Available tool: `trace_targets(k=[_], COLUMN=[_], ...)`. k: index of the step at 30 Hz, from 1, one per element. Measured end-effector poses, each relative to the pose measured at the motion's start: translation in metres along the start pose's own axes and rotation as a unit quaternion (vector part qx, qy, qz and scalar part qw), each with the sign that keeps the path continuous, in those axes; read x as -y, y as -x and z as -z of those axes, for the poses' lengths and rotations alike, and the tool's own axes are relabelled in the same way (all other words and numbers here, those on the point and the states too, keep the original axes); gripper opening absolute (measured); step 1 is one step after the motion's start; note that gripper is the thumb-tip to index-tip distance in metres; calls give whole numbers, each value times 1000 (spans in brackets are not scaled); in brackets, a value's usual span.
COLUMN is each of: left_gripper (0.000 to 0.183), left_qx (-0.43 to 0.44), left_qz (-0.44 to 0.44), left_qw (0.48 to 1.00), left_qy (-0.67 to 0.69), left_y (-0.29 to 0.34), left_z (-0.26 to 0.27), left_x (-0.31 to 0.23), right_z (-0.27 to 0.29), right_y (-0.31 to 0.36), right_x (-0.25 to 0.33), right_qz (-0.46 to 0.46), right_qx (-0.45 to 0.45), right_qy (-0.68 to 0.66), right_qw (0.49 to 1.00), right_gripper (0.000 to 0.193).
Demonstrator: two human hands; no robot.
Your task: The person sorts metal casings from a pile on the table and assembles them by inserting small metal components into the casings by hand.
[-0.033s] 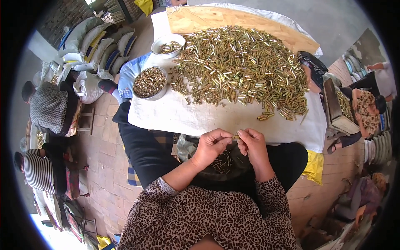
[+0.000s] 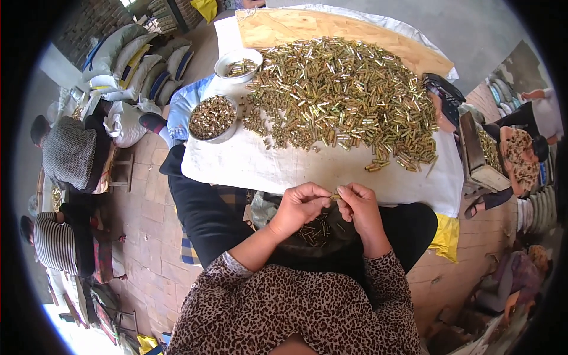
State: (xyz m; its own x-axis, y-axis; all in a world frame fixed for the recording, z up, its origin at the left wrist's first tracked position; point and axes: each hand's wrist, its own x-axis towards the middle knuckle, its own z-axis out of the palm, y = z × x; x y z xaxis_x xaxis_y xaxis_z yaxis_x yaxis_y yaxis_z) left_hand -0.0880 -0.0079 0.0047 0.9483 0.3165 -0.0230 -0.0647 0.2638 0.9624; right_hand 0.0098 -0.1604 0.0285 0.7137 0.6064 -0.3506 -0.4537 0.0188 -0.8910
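Note:
My left hand (image 2: 302, 206) and my right hand (image 2: 358, 204) meet above my lap, just off the table's near edge. Both are closed in a pinch on one small brass-coloured metal tube (image 2: 335, 196), mostly hidden by the fingertips. Below them a dark bag (image 2: 322, 241) in my lap holds several thin dark pieces (image 2: 315, 229). Beyond my hands, a large heap of brass-coloured metal tubes (image 2: 349, 94) covers much of the white cloth (image 2: 266, 165). At the heap's left are a bowl (image 2: 235, 116) full of small brass-coloured bits and a white bowl (image 2: 221, 58) with some tubes.
A wooden board (image 2: 331, 28) edges the far side of the heap. Filled sacks (image 2: 127, 59) are stacked at the far left. Other people sit at work on the left (image 2: 68, 151) and right (image 2: 520, 154). A yellow sack (image 2: 445, 239) hangs by my right knee.

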Motion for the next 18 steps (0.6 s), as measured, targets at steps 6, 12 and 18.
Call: trace_targets(k=[6, 12, 18], left_gripper=[13, 12, 21], left_qx=[117, 174, 61], left_qz=[155, 226, -114], left_qw=[946, 944, 918], left_qy=[261, 163, -374], left_y=[-6, -24, -87], left_z=[18, 41, 40], left_x=[6, 7, 29], right_z=[-4, 15, 34], right_y=[-6, -46, -128], right_x=[-8, -16, -11], right_qz=[-50, 65, 345], right_qx=[79, 61, -211], right_qy=[-25, 252, 636], right_qw=[995, 964, 657], right_gripper=[21, 20, 18])
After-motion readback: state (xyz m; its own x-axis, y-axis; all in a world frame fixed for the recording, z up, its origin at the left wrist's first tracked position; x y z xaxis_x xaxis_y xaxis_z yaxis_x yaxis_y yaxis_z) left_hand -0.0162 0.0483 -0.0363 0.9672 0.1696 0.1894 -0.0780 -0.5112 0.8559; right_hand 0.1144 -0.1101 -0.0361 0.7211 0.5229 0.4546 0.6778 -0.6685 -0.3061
